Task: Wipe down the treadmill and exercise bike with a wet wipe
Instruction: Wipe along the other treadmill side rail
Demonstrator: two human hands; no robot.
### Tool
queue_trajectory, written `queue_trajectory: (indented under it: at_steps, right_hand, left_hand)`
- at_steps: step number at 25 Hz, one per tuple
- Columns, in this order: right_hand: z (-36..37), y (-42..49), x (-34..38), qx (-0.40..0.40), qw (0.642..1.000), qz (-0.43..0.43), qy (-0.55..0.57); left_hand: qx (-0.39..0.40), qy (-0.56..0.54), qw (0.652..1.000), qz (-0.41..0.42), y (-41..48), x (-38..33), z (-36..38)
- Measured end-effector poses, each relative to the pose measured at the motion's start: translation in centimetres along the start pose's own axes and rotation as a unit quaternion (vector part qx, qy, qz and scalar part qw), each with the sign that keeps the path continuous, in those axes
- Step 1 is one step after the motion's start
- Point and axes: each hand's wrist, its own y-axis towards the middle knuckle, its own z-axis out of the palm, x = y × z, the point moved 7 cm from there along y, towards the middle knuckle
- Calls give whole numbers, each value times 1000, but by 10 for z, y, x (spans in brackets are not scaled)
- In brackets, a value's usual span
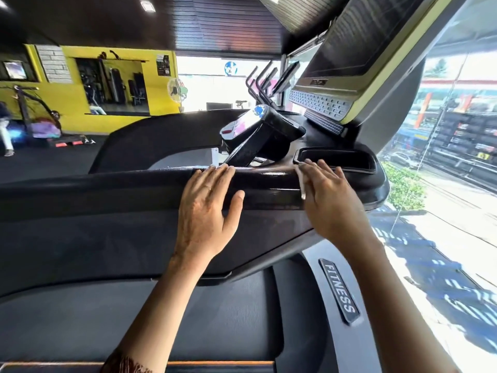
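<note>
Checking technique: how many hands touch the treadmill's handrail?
2: the left hand lies flat on the handrail; the right hand presses a wipe on it near the tray.

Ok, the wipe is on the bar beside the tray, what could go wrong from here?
1. Only an edge of the wipe shows under the flat right hand; pressed, not gripped, it may bunch or slide out.
2. The bar looks wet between the hands, so the left hand resting on it could slip.
3. The tray rim just past the fingers may snag the wipe.
</note>
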Motion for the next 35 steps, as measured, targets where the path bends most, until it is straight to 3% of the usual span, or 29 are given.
queue_trajectory:
  at_steps: [2,5,7,9,11,12,14,16,18,20,23,25,29,30,33,35]
  right_hand:
    - [16,19,20,35,999,12,-24]
    - [36,11,75,46,991,-120,35]
    - [28,1,67,1,987,-150,58]
    - [12,5,42,-41,997,-65,30]
    - [13,21,39,3,998,62,-13]
    - [18,29,56,11,996,80,-27]
    - [36,32,114,37,998,39,-39]
    - [58,14,168,28,995,-83,-44]
    - [66,-8,171,-33,990,-132,-30]
    - [54,-14,137,-104,991,-65,-60]
    - [46,17,137,-103,989,48,-96]
    - [62,38,184,-52,994,45,-79]
    - [79,-2,222,-90,988,-123,11]
    - [74,-13,206,-104,986,-126,16]
    - [54,1,169,-132,991,-9,34]
    - [56,20,180,-116,993,-9,-18]
  left_hand:
    - [7,6,1000,-5,1,0,0]
    - [12,10,1000,-21,0,2,-6]
    - [-5,15,1000,-23,-5,10,-16]
    - [-15,22,999,-21,-8,27,-26]
    - [-11,27,999,-21,-6,46,-31]
    - [-5,27,999,-22,-6,56,-33]
    - [11,26,999,-15,-4,73,-36]
    - [28,27,999,6,-4,92,-41]
    - [29,33,999,24,-7,110,-48]
    - [25,27,999,35,-12,122,-56]
    - [35,15,997,63,-17,127,-58]
    - [40,3,997,67,-17,130,-57]
    - [48,-20,996,67,-19,135,-58]
    - [46,-19,997,62,-20,136,-58]
    - [36,-22,997,58,-19,135,-59]
    - [36,-24,997,58,-20,134,-59]
